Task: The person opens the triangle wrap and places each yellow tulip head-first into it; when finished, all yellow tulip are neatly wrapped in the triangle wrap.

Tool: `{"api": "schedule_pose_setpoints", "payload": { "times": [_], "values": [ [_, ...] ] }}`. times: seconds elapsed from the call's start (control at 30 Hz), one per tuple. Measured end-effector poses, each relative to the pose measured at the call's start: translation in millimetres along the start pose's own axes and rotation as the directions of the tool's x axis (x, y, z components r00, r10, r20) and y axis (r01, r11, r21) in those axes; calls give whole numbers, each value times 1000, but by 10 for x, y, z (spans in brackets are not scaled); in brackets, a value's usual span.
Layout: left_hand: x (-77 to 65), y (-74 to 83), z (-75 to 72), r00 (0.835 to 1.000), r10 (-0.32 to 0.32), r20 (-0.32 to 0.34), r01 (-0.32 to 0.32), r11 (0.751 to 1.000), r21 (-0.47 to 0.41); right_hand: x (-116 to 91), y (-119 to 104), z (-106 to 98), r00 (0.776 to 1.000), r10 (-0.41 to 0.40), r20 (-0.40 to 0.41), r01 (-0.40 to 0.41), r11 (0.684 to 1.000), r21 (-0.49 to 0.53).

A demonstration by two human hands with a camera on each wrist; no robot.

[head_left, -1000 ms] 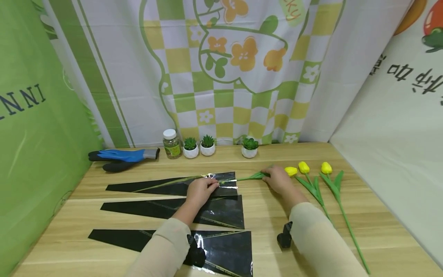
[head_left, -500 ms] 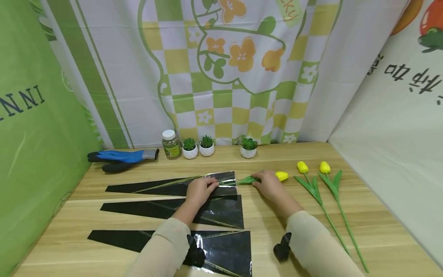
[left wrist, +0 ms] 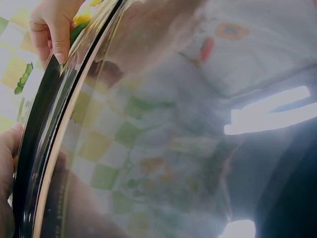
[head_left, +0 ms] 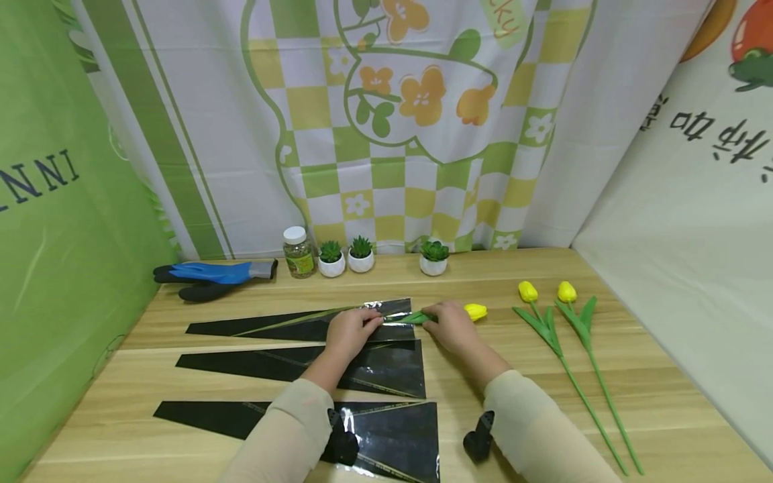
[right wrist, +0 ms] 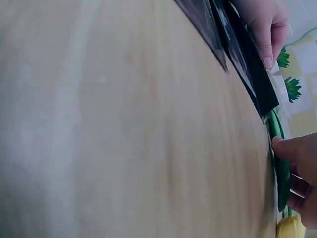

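Observation:
My left hand [head_left: 350,332] pinches the back black flower sleeve [head_left: 266,323], a tapered plastic film with a gold line, near its wide end. My right hand [head_left: 453,329] holds a yellow artificial tulip [head_left: 476,312] by its leaves and stem. The tulip's stem end lies within the sleeve's mouth; how deep it reaches is hidden by the left hand. In the right wrist view the green leaf [right wrist: 282,183] sits between thumb and fingers, its tip at the sleeve's edge. Glare and reflections on film fill most of the left wrist view.
Two more black sleeves, a middle one [head_left: 386,365] and a front one [head_left: 398,436], lie nearer. Two yellow tulips [head_left: 528,291] [head_left: 566,292] lie at right. Along the back stand a lidded jar [head_left: 299,255], succulent pots [head_left: 331,261] [head_left: 433,261] and blue gloves [head_left: 217,272].
My right hand has moved left with the tulip, whose stem has slid farther into the back sleeve and whose leaves now reach its mouth. The left hand stays in place.

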State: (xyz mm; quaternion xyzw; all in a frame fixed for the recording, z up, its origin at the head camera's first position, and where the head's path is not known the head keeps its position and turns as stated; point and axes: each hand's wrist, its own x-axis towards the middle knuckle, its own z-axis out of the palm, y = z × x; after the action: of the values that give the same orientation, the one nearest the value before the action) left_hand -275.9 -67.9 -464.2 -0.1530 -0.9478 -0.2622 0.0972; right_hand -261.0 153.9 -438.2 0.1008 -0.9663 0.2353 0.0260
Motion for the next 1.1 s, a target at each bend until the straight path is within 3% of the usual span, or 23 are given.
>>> {"api": "schedule_pose_setpoints", "payload": {
  "times": [0.3, 0.57, 0.87, 1.1],
  "values": [
    [1, 2, -12, 1000, -3, 9, 3, 1000, -5, -63, 106, -192, 999, 46, -5, -45, 993, 110],
    [-4, -3, -18, 1000, -4, 13, 5, 1000, -16, -112, 474, -487, 996, 61, -71, -49, 986, 159],
    [22, 4, -68, 999, -6, 41, 7, 1000, -12, -135, 888, -660, 981, 85, 176, -128, 960, 251],
    [24, 32, -113, 997, 1, 79, -2, 1000, 10, -153, 922, -652, 977, 83, 196, -117, 978, 170]
  ]
}}
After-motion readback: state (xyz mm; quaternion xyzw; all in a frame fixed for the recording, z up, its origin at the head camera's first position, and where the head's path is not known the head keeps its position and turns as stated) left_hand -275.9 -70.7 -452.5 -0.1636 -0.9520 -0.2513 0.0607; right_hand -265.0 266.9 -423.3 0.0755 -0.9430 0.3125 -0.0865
